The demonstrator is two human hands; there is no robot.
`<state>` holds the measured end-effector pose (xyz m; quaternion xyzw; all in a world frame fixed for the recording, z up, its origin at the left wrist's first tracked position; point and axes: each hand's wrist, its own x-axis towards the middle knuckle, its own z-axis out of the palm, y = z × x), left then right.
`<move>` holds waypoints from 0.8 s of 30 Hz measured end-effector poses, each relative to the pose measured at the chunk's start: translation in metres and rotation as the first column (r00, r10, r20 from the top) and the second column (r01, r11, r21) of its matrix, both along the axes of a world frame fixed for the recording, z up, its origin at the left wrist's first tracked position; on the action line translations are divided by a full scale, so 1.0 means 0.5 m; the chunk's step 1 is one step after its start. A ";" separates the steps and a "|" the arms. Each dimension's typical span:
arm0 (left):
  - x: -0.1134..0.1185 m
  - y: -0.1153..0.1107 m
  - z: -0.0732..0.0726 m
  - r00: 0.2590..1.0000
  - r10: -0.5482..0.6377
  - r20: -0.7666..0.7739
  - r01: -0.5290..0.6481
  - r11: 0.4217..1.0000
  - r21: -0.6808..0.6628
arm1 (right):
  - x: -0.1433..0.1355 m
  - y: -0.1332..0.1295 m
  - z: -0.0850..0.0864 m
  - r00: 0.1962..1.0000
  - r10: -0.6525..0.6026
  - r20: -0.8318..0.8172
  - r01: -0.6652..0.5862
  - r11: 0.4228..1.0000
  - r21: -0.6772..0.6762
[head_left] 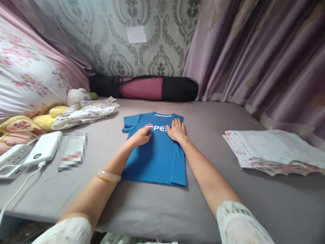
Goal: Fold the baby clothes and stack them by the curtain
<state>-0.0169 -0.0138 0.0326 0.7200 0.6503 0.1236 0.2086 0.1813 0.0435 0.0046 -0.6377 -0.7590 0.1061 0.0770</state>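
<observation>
A blue T-shirt (154, 162) with a round logo and white letters lies face up on the grey bed sheet. Its right edge is folded inward in a strip, while the left sleeve (131, 122) still sticks out. My right hand (176, 129) rests flat on the upper right of the shirt, fingers stretched, covering part of the lettering. Over the chest beside the logo is my left hand (142, 136), its fingers loosely bent and apart, with no cloth seen in them. Whether it touches the shirt is unclear.
On the right lies a stack of folded clothes (274, 149). A crumpled white garment (86, 115), plush toys (45, 120), a white power bank (44, 149) with its cable and a power strip (15, 156) are at left. A long black-and-maroon bag (142, 88) lies along the wall.
</observation>
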 end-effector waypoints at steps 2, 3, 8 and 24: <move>-0.029 -0.029 0.002 1.000 0.008 -0.029 -0.008 1.000 0.014 | 0.003 0.000 0.000 1.000 0.001 0.001 0.000 1.000 -0.004; -0.044 -0.045 0.003 0.999 0.017 -0.039 -0.016 1.000 0.017 | 0.004 0.000 0.001 1.000 0.003 0.000 -0.003 1.000 -0.005; -0.120 -0.129 0.013 0.992 0.110 -0.060 -0.108 0.993 0.048 | 0.000 -0.007 0.009 0.999 0.034 0.012 -0.035 0.995 0.097; -0.175 -0.264 0.018 0.943 0.333 0.029 -0.332 0.943 -0.018 | 0.000 -0.023 0.005 0.989 0.148 -0.017 -0.148 0.988 0.038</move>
